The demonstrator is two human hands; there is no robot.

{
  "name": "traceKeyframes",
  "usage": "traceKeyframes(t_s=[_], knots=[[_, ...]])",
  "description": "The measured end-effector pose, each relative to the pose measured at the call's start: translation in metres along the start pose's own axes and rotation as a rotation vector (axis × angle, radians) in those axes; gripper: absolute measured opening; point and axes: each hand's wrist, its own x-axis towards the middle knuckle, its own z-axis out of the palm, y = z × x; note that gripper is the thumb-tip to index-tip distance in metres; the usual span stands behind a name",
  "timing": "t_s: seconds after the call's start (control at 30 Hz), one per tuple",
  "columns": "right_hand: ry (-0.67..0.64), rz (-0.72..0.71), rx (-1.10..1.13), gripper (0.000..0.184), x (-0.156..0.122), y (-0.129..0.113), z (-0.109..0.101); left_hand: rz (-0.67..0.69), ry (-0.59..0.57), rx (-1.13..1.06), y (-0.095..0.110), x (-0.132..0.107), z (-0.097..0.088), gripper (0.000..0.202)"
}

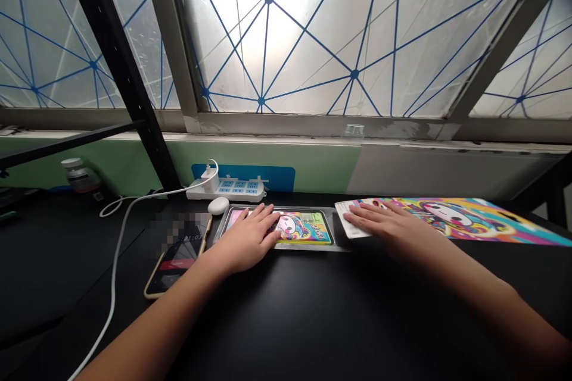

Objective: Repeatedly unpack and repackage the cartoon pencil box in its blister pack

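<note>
Partway, I'd say — printed card (451, 217) beside the clear tray (340, 240), right hand (388, 221) on it, fingers slightly parted; bright packet (308, 227) in the tray, not taken out — left hand (250, 238) over it, fingers spread.

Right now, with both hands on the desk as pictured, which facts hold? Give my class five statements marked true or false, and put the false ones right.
1. The left hand lies over part of the shallow tray that holds a colourful pack. True.
2. The right hand is closed in a fist. False: it is spread flat over the left end of the printed sheet.
3. The phone lies to the right of the tray. False: it lies to the left.
4. A white plug is in the power strip. True.
5. The bottle has a black cap. False: its cap is white.
</note>
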Motion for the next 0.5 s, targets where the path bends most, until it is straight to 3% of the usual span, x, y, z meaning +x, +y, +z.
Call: traceKeyframes(t_s=[0.1,0.17,0.27,0.4,0.5], knots=[[0.086,0.064,-0.010,0.073,-0.004,-0.010,-0.021,0.010,0.021,-0.011,-0.001,0.000,0.001,0.057],[0.145,0.030,0.012,0.070,-0.006,-0.036,-0.033,0.014,0.044,-0.019,-0.001,0.001,0.002,0.054],[0.211,-0.121,0.056,0.065,-0.009,-0.104,-0.035,0.003,0.106,-0.027,0.001,0.005,0.009,0.048],[0.347,-0.279,0.130,0.033,-0.009,-0.189,-0.010,-0.003,0.232,-0.034,0.013,0.010,0.019,0.037],[0.106,-0.367,0.266,0.039,0.005,-0.206,-0.001,0.007,0.309,-0.018,0.023,0.009,0.021,0.029]])
